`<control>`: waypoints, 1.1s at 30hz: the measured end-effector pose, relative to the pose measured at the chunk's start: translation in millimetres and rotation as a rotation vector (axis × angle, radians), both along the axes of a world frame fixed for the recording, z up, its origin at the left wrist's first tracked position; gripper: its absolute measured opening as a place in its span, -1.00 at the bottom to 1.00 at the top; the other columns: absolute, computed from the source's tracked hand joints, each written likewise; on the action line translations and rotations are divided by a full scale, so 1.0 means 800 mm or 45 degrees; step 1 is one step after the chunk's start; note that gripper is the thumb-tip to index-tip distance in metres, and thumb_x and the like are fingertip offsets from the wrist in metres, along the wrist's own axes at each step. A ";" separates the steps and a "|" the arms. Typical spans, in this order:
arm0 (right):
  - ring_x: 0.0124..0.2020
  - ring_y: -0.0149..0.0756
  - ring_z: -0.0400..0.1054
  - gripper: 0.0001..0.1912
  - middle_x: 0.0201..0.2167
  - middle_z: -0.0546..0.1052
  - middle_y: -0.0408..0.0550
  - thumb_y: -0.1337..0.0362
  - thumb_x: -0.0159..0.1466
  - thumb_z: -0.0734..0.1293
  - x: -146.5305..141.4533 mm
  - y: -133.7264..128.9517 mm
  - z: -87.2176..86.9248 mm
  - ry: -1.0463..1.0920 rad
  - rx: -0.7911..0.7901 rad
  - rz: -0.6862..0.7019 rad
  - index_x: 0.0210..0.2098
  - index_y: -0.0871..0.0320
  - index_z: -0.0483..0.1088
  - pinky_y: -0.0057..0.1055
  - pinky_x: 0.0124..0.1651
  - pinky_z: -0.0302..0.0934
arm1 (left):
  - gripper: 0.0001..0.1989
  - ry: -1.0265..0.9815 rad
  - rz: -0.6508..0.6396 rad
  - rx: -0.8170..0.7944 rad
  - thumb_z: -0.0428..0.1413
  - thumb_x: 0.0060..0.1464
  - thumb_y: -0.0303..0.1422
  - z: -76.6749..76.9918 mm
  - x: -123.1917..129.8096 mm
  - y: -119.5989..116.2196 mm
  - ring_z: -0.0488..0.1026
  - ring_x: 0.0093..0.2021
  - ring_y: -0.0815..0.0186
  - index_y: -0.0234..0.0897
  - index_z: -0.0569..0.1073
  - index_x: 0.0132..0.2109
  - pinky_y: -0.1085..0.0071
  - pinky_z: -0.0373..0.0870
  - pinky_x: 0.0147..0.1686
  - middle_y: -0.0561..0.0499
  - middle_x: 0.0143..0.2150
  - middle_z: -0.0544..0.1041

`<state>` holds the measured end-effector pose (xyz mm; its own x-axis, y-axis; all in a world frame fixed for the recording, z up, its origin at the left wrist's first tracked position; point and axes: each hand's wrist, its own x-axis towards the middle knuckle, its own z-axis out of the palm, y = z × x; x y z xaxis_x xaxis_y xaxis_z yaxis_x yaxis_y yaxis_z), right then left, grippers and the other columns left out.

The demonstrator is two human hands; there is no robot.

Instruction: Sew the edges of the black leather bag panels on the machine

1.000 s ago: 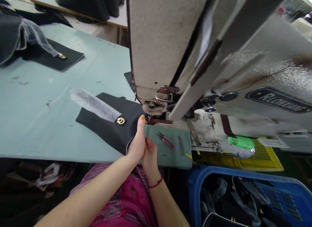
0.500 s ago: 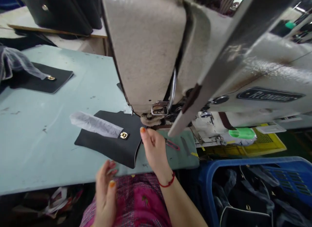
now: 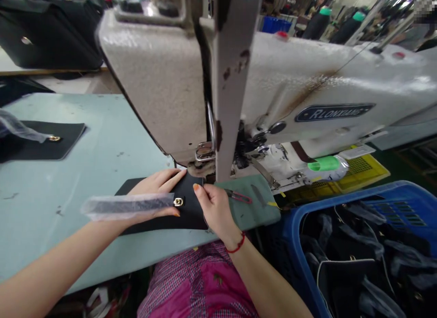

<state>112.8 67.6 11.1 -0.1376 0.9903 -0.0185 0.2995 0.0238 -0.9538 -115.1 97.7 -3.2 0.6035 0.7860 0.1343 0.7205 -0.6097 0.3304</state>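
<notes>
A black leather-like panel (image 3: pixel 193 217) lies on the pale table beneath the head of a sewing machine (image 3: pixel 157 85). On it sits a gold clasp (image 3: pixel 178 202), from which a strap wrapped in clear plastic (image 3: pixel 126 206) stretches leftward. My left hand (image 3: pixel 153 185) rests flat on the panel, fingers apart, partly covered by the strap. At the panel's right edge, my right hand (image 3: pixel 216 208) pinches it, thumb on top. The needle area is mostly hidden behind the machine head and my fingers. Pink-handled thread snips (image 3: pixel 241 197) lie just right of my right hand.
A similar black panel (image 3: pixel 37 147) with a wrapped strap lies at the table's left. Black bags (image 3: pixel 58 40) stand on a board at the back left. To the right, a blue basket (image 3: pixel 293 245) holds several black pieces. A yellow crate (image 3: pixel 368 170) sits behind it.
My left hand has come up from the table's front edge onto the panel, under the strap. The panel has turned slightly. My right hand stays at its right edge; the camera view has shifted.
</notes>
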 end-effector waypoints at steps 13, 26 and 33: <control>-0.52 -0.44 -0.05 -0.50 -0.58 0.04 -0.21 0.00 0.34 0.22 0.024 0.030 0.014 0.127 -0.144 0.183 -0.60 0.13 0.03 -0.42 -0.46 -0.16 | -0.05 0.412 0.259 0.145 -0.09 0.03 0.29 0.055 0.041 -0.035 0.43 -0.01 -0.17 -0.34 0.25 0.33 0.00 0.38 -0.04 -0.36 0.07 0.47; -0.45 -0.39 0.37 -0.54 -0.50 0.52 -0.06 0.09 0.43 0.16 0.073 -0.054 -0.034 -0.073 -0.005 0.280 -0.47 0.20 0.44 -0.48 -0.38 0.10 | -0.20 0.483 0.213 0.165 -0.04 0.11 0.19 0.064 0.037 -0.021 0.44 -0.05 -0.11 -0.35 0.37 0.24 0.06 0.33 -0.04 -0.33 0.08 0.45; -0.48 -0.40 0.44 -0.51 -0.54 0.56 -0.04 0.08 0.42 0.20 0.058 -0.059 -0.035 0.127 -0.137 0.223 -0.52 0.21 0.49 -0.54 -0.36 0.24 | -0.24 0.498 0.165 0.142 -0.04 0.11 0.18 0.069 0.035 -0.014 0.44 -0.17 -0.05 -0.31 0.40 0.21 0.10 0.33 -0.15 -0.28 -0.04 0.48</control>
<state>159.6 20.4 -17.0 -0.3134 0.9443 -0.1005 0.2041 -0.0364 -0.9783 -87.5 86.5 52.2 0.5228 0.8524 0.0033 0.8516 -0.5222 -0.0457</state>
